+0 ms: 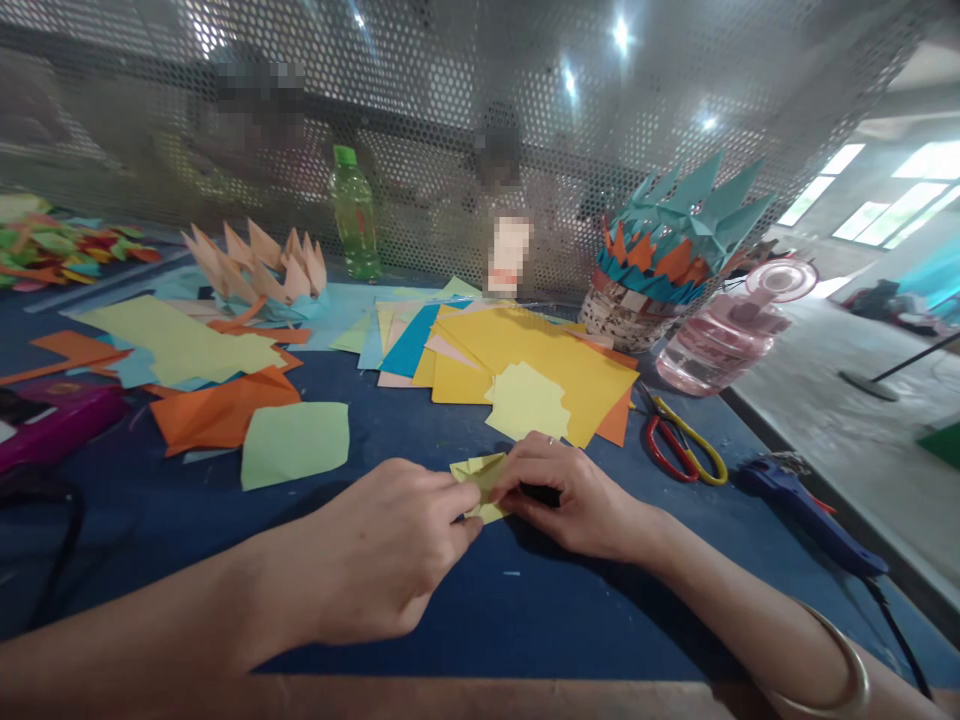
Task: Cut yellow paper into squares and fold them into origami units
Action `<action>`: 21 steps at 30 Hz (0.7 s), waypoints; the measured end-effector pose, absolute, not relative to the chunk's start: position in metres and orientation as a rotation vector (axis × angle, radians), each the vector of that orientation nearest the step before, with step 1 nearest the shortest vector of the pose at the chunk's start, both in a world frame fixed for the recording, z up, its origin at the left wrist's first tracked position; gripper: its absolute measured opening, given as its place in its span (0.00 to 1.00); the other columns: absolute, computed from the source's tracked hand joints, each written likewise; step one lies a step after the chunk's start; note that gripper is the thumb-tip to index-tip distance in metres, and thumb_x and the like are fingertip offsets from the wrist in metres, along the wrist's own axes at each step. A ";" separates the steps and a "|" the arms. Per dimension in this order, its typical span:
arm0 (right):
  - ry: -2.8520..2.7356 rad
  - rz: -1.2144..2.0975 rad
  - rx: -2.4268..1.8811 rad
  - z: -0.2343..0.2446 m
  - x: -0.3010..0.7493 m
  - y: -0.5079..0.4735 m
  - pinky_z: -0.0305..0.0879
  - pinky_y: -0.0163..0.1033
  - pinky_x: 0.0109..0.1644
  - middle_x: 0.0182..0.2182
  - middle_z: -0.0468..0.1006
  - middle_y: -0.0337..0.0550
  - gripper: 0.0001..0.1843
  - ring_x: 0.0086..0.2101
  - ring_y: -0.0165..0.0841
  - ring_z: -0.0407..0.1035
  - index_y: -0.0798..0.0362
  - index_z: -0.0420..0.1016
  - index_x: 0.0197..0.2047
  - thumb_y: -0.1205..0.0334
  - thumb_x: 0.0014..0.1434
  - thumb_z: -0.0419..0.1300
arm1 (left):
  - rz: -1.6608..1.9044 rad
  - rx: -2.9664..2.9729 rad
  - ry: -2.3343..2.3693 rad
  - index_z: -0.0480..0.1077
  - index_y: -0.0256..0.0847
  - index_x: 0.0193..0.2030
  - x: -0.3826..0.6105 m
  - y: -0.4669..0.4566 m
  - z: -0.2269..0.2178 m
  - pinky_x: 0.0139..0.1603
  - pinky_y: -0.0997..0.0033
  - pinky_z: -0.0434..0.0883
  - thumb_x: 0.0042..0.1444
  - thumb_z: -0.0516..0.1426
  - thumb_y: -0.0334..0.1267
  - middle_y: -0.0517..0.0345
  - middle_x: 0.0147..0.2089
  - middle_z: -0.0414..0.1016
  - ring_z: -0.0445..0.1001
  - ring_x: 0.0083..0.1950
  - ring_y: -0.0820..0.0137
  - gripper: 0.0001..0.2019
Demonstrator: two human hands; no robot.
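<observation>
Between my two hands is a small folded piece of yellow-green paper (487, 472), just above the blue tabletop (480, 610). My left hand (416, 545) pinches its left side between thumb and fingers. On its right side, the fingers of my right hand (566, 495) are closed on the paper; a ring and a bangle show on this arm. Just beyond my right hand lies a pale yellow paper shape with a scalloped edge (529, 400), on top of yellow sheets (517, 340). A light green paper piece (295, 443) rests beyond my left hand.
Scissors (684, 440) and a blue glue gun (814, 510) lie at right, near a pink bottle (720, 335) and a paper-decorated pot (645, 285). A peach paper crown (259, 265) and green bottle (355, 215) stand at the back. Orange paper (225, 410) and a purple tool (64, 425) lie left.
</observation>
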State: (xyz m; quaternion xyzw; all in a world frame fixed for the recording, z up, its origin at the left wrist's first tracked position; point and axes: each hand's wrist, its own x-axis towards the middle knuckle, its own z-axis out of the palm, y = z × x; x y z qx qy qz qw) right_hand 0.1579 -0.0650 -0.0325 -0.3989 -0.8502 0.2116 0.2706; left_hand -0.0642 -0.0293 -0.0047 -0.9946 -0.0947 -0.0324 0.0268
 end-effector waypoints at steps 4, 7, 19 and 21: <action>-2.283 0.603 -1.031 -0.032 0.160 -0.063 0.63 0.39 0.44 0.34 0.76 0.44 0.09 0.37 0.31 0.67 0.55 0.75 0.37 0.75 0.59 0.55 | -0.056 -3.124 -0.281 0.71 0.40 0.42 -0.064 -0.028 -0.003 0.30 0.65 0.62 0.52 0.52 0.29 0.56 0.37 0.72 0.71 0.36 0.65 0.12; -2.296 0.605 -1.012 -0.032 0.162 -0.063 0.63 0.39 0.44 0.33 0.76 0.43 0.08 0.37 0.31 0.67 0.56 0.74 0.36 0.75 0.59 0.55 | -0.031 -3.134 -0.293 0.71 0.40 0.41 -0.064 -0.028 -0.001 0.29 0.65 0.60 0.52 0.52 0.29 0.56 0.36 0.72 0.71 0.35 0.65 0.12; -2.273 0.615 -0.944 -0.034 0.159 -0.063 0.64 0.41 0.44 0.34 0.78 0.45 0.08 0.37 0.32 0.69 0.54 0.77 0.37 0.71 0.61 0.57 | 0.011 -3.141 -0.335 0.70 0.42 0.34 -0.065 -0.030 0.000 0.28 0.64 0.60 0.51 0.52 0.30 0.58 0.34 0.71 0.70 0.33 0.65 0.07; -2.250 0.632 -0.912 -0.036 0.161 -0.062 0.64 0.41 0.45 0.33 0.78 0.44 0.08 0.36 0.31 0.70 0.55 0.78 0.36 0.71 0.60 0.57 | 0.020 -3.139 -0.337 0.70 0.42 0.33 -0.065 -0.029 0.000 0.28 0.64 0.60 0.51 0.52 0.30 0.58 0.33 0.71 0.70 0.33 0.65 0.07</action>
